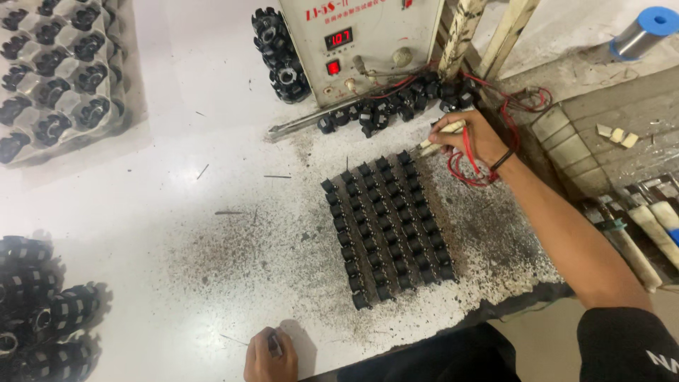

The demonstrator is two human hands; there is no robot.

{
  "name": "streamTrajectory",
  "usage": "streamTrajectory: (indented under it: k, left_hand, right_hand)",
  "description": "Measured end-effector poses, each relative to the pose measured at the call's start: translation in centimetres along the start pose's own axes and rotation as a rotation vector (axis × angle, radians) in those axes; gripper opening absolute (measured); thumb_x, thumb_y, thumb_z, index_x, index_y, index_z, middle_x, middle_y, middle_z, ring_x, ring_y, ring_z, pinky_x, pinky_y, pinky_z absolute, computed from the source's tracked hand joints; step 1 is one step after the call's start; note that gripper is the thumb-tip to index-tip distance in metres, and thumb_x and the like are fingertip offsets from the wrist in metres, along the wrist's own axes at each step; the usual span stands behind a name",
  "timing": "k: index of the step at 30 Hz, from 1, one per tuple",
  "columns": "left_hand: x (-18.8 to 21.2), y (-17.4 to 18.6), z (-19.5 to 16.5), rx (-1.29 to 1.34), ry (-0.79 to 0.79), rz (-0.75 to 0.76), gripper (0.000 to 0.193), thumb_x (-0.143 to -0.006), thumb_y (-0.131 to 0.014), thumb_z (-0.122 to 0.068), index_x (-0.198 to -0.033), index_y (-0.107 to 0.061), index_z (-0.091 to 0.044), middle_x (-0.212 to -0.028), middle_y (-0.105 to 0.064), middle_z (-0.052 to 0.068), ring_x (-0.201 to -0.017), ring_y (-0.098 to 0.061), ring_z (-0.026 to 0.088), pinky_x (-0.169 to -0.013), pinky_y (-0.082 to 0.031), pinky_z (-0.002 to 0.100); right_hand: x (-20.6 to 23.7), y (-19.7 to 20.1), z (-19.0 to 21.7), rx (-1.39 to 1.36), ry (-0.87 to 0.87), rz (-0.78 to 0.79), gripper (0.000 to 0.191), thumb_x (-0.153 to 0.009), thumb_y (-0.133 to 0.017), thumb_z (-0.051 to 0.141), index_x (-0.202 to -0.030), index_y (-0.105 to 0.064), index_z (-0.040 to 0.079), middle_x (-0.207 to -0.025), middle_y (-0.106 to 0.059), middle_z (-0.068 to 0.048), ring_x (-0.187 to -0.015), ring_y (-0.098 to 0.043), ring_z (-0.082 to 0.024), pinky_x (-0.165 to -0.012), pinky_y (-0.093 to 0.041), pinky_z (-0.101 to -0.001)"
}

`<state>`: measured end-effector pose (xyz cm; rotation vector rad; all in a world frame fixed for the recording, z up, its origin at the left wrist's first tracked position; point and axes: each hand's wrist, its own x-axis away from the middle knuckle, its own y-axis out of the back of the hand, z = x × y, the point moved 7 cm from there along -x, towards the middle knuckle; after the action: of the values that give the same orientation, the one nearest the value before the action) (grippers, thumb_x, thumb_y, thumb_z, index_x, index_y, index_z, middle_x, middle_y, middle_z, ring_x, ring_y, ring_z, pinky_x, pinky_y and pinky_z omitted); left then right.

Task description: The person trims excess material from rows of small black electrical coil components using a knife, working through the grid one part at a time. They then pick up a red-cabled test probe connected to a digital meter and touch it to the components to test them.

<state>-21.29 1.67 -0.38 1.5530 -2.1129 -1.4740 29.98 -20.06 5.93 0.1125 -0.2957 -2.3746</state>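
The fingers of the right hand [475, 138] are pinching a pale, tape-wrapped probe [440, 139] like a pen, closed snugly round its shaft, with its tip pointing down-left at the far right corner of the grid of small black components [385, 228]. Red wires [472, 164] are looping from the probe under the wrist and back toward the grey control box with red digits [361, 44]. Doing this well seems to call for a steady wrist, a light touch on each piece in row order, and slack wire kept off the rows. The left hand [271, 357] is resting at the near edge of the desk [177, 233], its fingers curled around a small dark object I cannot identify. The white desk is speckled with dark grit and stray metal slivers; loose black parts [385, 107] are lying beside the box, ring-shaped parts are stacking at the left, and a clear tray of them [56, 71] is sitting far left.
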Motion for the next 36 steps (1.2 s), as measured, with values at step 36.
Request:
streamTrajectory:
  k: [36]
  left_hand:
    - [-0.4, 0.6, -0.9, -0.017, 0.011, 0.021, 0.011, -0.079, -0.077, -0.004, -0.086, -0.069, -0.002, -0.072, -0.066, 0.012, -0.059, -0.065, 0.022, -0.055, -0.054, 0.036]
  right_hand:
    - [0.8, -3.8, 2.1, 0.038, 0.114, 0.119, 0.017, -0.091, -0.079, 0.016, -0.096, -0.076, 0.0, -0.078, -0.072, -0.004, -0.066, -0.065, -0.008, -0.059, -0.052, -0.0248]
